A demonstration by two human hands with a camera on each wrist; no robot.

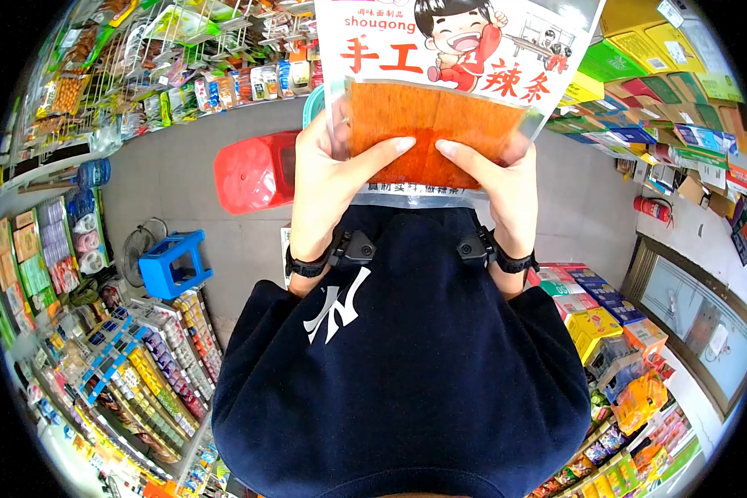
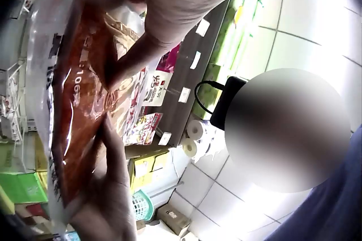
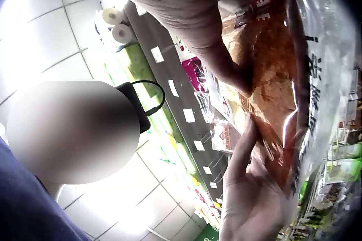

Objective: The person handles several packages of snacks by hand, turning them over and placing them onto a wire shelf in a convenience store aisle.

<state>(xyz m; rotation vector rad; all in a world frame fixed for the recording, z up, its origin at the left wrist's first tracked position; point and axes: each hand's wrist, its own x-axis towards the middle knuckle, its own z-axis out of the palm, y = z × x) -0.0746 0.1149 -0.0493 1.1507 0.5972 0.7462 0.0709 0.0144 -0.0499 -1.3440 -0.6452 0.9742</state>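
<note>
**Both hands gripping a snack packet by its lower edge**

A clear plastic packet of orange-red spicy strips with a white printed top (image 1: 440, 91) is being held up in front of the chest, just right of the red plastic stool (image 1: 253, 170) and above it in the head view. Its long axis is running away from the body. The left hand (image 1: 332, 187) and right hand (image 1: 498, 187) are each clamping a bottom corner, equally near. Both thumbs (image 1: 382, 153) are pressing flat on the front and pointing toward each other, while the fingers are wrapping behind.
</note>
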